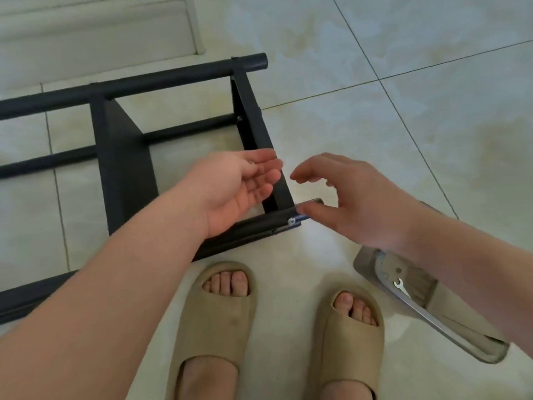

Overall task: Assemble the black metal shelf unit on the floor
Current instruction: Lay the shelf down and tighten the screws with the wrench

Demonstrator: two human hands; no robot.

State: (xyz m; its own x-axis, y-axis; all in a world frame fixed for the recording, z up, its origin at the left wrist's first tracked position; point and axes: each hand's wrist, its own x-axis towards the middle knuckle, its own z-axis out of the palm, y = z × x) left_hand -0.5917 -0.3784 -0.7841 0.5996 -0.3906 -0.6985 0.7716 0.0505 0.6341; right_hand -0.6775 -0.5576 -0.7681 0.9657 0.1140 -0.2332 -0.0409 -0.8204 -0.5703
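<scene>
The black metal shelf unit lies on its side on the tiled floor, with round tubes and flat black panels joined. A silver bolt sits in the near tube at the panel's corner. My left hand hovers palm up over the frame with relaxed fingers; a small silvery piece seems to lie on them. My right hand is spread beside the corner, its thumb touching the tube's end near the bolt. It holds nothing.
My two feet in beige slides stand just below the frame. A clear plastic bag with a small silver wrench lies on the floor at the right, partly under my right forearm. A white baseboard runs along the top left.
</scene>
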